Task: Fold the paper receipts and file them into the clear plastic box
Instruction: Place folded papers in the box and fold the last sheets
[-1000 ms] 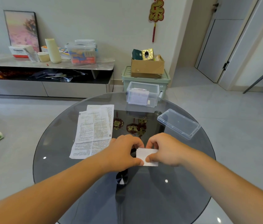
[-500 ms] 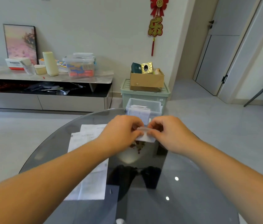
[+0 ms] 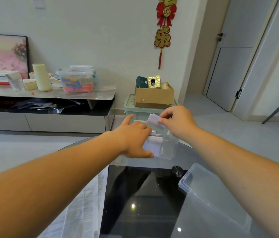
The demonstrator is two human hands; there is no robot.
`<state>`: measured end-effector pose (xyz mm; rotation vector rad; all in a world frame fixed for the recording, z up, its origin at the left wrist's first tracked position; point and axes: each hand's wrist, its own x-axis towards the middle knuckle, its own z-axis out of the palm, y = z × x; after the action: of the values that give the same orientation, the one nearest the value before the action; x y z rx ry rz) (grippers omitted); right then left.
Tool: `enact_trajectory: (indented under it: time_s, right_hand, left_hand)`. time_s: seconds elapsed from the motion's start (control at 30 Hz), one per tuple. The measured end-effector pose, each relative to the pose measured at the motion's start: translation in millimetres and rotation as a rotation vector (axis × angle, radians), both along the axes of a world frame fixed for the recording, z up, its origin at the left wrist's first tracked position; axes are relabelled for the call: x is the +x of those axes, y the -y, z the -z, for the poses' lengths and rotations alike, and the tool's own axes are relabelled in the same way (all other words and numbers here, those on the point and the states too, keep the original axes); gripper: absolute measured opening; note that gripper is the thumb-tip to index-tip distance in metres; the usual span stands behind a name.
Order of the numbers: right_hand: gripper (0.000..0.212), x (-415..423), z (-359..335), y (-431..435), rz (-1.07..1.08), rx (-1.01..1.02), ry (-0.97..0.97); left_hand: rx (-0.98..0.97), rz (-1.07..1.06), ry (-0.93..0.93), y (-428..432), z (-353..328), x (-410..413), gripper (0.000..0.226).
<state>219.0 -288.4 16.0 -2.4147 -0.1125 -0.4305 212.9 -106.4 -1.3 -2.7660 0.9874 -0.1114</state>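
Observation:
My right hand [image 3: 176, 123] pinches a small folded white receipt [image 3: 154, 121] and holds it just above the clear plastic box [image 3: 168, 148] at the far edge of the glass table. Folded receipts [image 3: 153, 146] stand inside the box. My left hand [image 3: 133, 138] reaches to the box's left side, fingers straight, thumb against its front wall. Unfolded printed receipts [image 3: 87, 208] lie flat on the table under my left forearm.
The box's clear lid [image 3: 209, 193] lies on the round dark glass table [image 3: 143, 203] at the right. Beyond the table stand a green bin [image 3: 131, 107] with a cardboard carton on it and a low cabinet [image 3: 49, 115] carrying several items.
Both hands moved away from me to the box. My left hand let go of the folded receipt and went to the box's side; my right hand alone carries the receipt over the opening.

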Motion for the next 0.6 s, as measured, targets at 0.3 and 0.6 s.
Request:
enact_trajectory:
  time_s: [0.3,0.6]
  right_hand:
    - [0.01,14.6,16.9,-5.2,0.002,-0.144,0.002]
    - [0.012,14.9,15.0,-10.2,0.022,-0.214,0.003]
  left_hand:
    - [0.059,0.03,-0.05,3.7,0.4,8.2,0.082]
    - [0.042,0.039,-0.053,1.2,0.7,7.9,0.08]
